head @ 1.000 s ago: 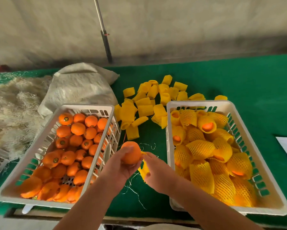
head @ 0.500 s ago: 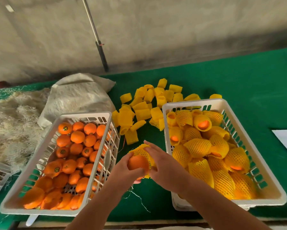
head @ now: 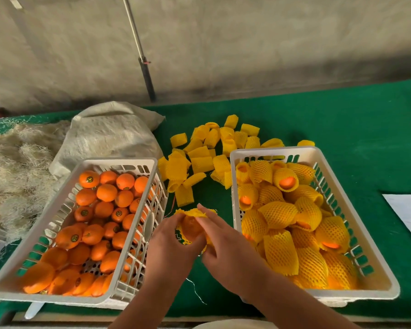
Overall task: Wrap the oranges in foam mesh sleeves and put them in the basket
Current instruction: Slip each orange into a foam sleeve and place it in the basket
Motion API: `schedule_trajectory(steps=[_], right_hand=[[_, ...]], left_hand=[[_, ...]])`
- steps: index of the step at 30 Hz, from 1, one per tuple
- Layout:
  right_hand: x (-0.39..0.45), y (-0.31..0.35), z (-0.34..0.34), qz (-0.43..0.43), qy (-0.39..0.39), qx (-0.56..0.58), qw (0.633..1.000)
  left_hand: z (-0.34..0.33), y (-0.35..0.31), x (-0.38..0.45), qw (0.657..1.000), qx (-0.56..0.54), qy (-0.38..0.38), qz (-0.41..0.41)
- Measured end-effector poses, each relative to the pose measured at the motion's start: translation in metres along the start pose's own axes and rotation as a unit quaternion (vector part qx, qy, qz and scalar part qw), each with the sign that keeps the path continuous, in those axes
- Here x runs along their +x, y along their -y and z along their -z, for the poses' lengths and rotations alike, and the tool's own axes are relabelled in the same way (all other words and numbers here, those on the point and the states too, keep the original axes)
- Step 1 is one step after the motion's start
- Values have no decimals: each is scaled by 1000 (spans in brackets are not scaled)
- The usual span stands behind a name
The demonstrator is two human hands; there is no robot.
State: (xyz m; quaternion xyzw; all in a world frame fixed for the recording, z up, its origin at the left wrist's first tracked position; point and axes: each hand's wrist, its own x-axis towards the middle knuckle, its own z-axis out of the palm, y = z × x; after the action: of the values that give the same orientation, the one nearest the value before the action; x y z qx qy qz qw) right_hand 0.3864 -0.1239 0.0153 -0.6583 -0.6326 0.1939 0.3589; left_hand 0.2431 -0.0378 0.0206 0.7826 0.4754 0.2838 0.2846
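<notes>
Left crate (head: 119, 161), white and slotted, is heaped with bare oranges (head: 106, 192), several wearing dark stickers. Right basket (head: 275, 151), same white plastic, is packed with wrapped oranges (head: 278, 213), orange peeking out of a few mesh ends. Between the two, over the green cloth (head: 342, 119), both hands work one orange (head: 190, 225): left hand (head: 173, 248) curls under and around it, right hand (head: 226, 243) pinches the yellow sleeve (head: 195, 212) stretched over its top. The fruit is partly covered, held above the table. Farther back, a loose pile of empty sleeves (head: 207, 150) lies between the containers. Far left, a sack (head: 109, 136) and straw-like fibre (head: 17, 167). A sheet of paper (head: 408, 210) lies at right. A pole (head: 140, 51) leans on the wall behind.
</notes>
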Motion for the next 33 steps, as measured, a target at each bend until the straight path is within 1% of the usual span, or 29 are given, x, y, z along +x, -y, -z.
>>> schedule_trajectory(steps=[5, 8, 9, 11, 13, 14, 15, 19, 23, 26, 30, 33], right_hand=[[-5, 11, -15, 19, 12, -24, 999], [-4, 17, -14, 55, 15, -23, 998], [-4, 19, -10, 64, 1, -17, 998], [-3, 19, -1, 56, -53, 36, 996], [-1, 17, 5, 16, -123, 91, 988], [2, 16, 7, -15, -142, 95, 985], [5, 15, 8, -46, -142, 93, 984], [15, 14, 6, -114, -55, 113, 986], [23, 14, 4, -132, -42, 170, 976], [27, 10, 10, -144, -29, 217, 965], [26, 11, 6, -135, -32, 192, 972], [25, 14, -2, -152, -27, 184, 971]], left_hand=[[0, 1, -4, 996, -73, -55, -1], [3, 8, -7, 992, -111, -67, -5], [4, 10, -8, 991, -118, -67, -8], [7, 11, -10, 990, -117, -72, -23], [10, 10, -12, 988, -121, -86, -35], [10, 10, -12, 987, -124, -90, -41], [10, 10, -13, 987, -125, -90, -50], [9, 2, -15, 987, -94, -78, -101], [6, -3, -16, 982, -71, -73, -157], [4, 1, -17, 983, -71, -71, -154], [5, 4, -17, 986, -61, -75, -139], [6, 3, -19, 988, -35, -73, -133]])
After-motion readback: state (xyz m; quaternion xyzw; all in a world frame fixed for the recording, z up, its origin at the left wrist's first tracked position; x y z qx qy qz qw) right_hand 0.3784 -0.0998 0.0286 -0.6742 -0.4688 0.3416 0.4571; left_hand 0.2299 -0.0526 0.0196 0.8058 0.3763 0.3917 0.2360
